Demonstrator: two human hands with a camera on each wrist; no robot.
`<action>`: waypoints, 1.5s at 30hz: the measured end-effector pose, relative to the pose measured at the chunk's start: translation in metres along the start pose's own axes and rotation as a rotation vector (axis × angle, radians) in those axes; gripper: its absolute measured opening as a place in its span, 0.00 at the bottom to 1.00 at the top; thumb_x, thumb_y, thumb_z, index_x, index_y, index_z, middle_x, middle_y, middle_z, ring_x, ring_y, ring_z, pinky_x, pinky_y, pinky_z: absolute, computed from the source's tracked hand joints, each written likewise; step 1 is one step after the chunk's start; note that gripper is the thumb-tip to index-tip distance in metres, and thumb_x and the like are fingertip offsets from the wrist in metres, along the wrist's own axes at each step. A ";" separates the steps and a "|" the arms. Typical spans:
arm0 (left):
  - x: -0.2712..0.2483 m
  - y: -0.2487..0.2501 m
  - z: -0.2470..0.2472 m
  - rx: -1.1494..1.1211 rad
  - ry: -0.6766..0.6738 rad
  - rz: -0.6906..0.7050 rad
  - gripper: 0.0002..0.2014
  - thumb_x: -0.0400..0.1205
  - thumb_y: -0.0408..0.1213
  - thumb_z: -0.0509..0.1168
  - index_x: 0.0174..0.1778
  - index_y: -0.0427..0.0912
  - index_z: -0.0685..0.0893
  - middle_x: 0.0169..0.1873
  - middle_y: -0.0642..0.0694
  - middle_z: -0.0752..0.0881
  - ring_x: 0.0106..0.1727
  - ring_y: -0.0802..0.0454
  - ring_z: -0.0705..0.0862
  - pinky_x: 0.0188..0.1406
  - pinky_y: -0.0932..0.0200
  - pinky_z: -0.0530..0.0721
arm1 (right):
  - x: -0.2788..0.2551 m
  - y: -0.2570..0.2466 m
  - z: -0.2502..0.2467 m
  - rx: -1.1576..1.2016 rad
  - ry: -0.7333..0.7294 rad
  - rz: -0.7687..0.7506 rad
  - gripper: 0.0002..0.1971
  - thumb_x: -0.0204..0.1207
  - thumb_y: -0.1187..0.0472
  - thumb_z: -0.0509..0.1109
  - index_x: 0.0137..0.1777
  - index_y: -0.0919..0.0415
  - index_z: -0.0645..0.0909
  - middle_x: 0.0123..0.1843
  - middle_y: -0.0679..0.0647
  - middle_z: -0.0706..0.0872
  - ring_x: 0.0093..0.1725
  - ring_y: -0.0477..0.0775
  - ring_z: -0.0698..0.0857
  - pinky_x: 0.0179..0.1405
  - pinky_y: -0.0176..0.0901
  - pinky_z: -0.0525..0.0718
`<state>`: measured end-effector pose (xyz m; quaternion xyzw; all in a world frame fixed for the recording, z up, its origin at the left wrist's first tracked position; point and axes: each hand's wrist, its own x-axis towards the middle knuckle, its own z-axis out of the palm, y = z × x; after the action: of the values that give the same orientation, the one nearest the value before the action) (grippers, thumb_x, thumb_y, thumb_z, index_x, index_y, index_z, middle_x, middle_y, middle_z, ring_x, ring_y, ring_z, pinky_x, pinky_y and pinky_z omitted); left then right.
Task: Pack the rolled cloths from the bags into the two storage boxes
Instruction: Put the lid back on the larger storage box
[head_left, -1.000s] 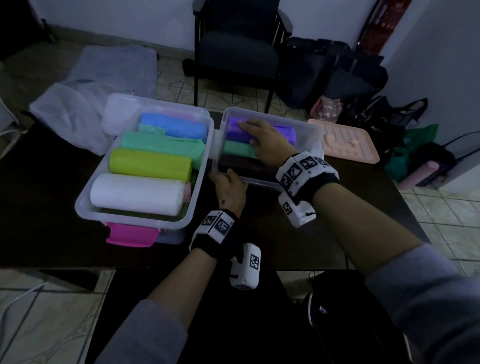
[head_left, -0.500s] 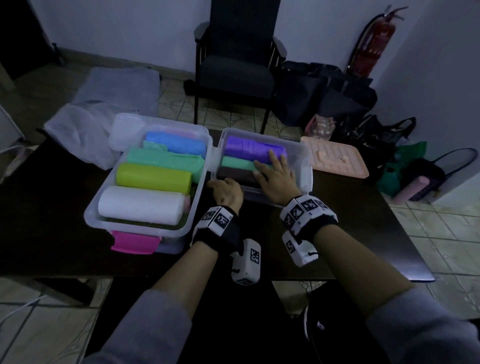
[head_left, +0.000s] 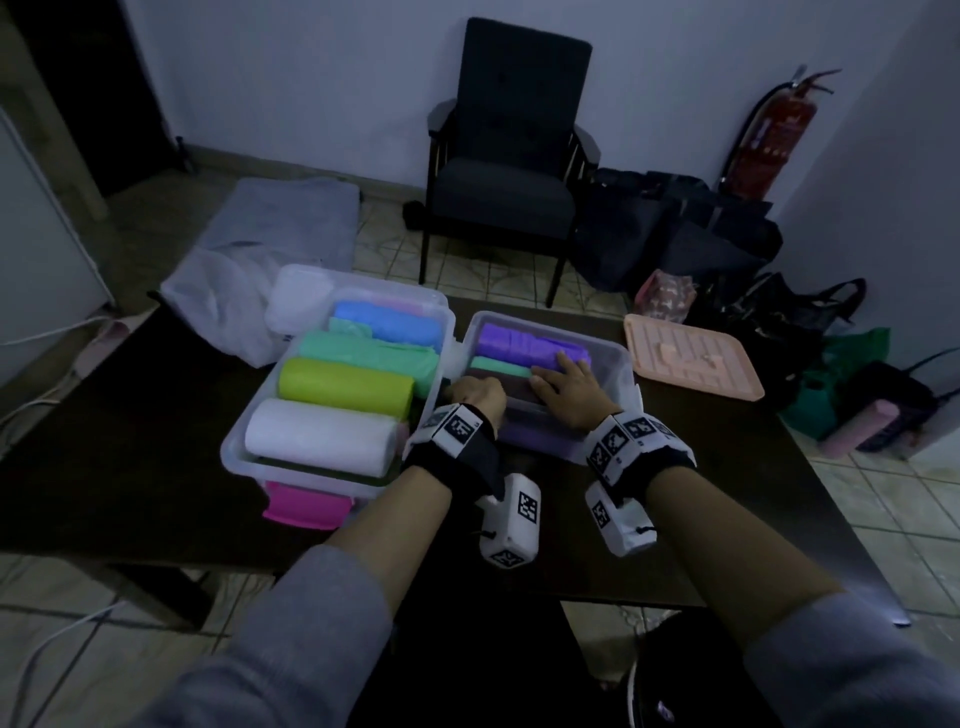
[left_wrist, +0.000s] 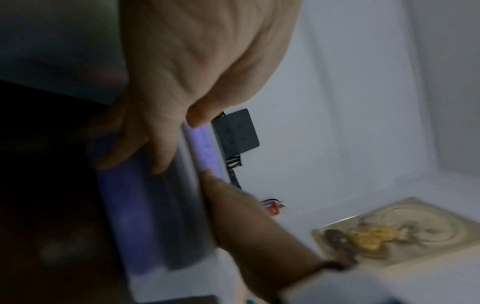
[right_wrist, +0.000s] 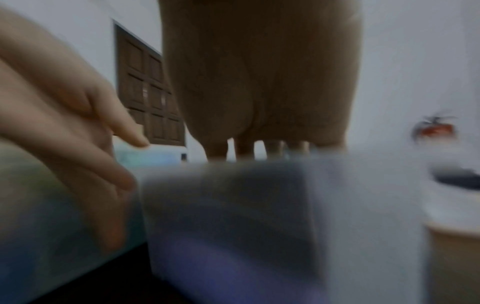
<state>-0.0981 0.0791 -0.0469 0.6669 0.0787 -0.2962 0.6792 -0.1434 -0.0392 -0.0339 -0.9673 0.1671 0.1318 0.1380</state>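
Fingers (head_left: 563, 364) of my right hand (head_left: 566, 392) lie flat, pressing the purple roll (head_left: 519, 340) and dark roll (head_left: 514, 389) down in the right box (head_left: 618, 364). My left hand (head_left: 478, 397) seems to grip that box's near rim, though the wrist view is blurred. I judge I'm settling the last rolls; the left box (head_left: 234, 452) looks full. Next comes the pink lid (head_left: 691, 358) on the worktop (head_left: 130, 441).

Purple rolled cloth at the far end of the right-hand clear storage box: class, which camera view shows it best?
The head view: the purple rolled cloth lies whole and sharp. The left wrist view shows a blurred purple strip; the right wrist view shows nothing clearly.
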 end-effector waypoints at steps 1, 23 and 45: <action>-0.004 0.005 -0.003 0.015 -0.041 -0.017 0.20 0.87 0.34 0.51 0.74 0.29 0.68 0.72 0.33 0.73 0.71 0.40 0.76 0.46 0.62 0.82 | 0.001 -0.001 -0.004 -0.022 -0.008 -0.007 0.23 0.88 0.53 0.45 0.82 0.56 0.58 0.84 0.59 0.53 0.83 0.61 0.47 0.80 0.50 0.44; 0.164 0.172 -0.223 0.748 0.313 0.083 0.15 0.80 0.38 0.69 0.30 0.40 0.73 0.43 0.34 0.83 0.52 0.37 0.86 0.56 0.45 0.85 | 0.234 -0.226 -0.125 -0.006 -0.055 -0.496 0.21 0.84 0.51 0.60 0.74 0.57 0.71 0.73 0.55 0.76 0.73 0.54 0.73 0.71 0.43 0.70; 0.241 0.122 -0.265 0.735 0.298 0.138 0.09 0.79 0.25 0.65 0.51 0.31 0.88 0.50 0.35 0.89 0.50 0.40 0.87 0.51 0.47 0.87 | 0.393 -0.275 -0.006 0.133 -0.343 -0.312 0.20 0.74 0.41 0.70 0.39 0.61 0.79 0.33 0.48 0.77 0.37 0.49 0.76 0.38 0.41 0.72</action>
<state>0.2359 0.2520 -0.0896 0.9047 0.0201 -0.1584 0.3949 0.3145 0.0956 -0.0849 -0.9337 -0.0018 0.2599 0.2462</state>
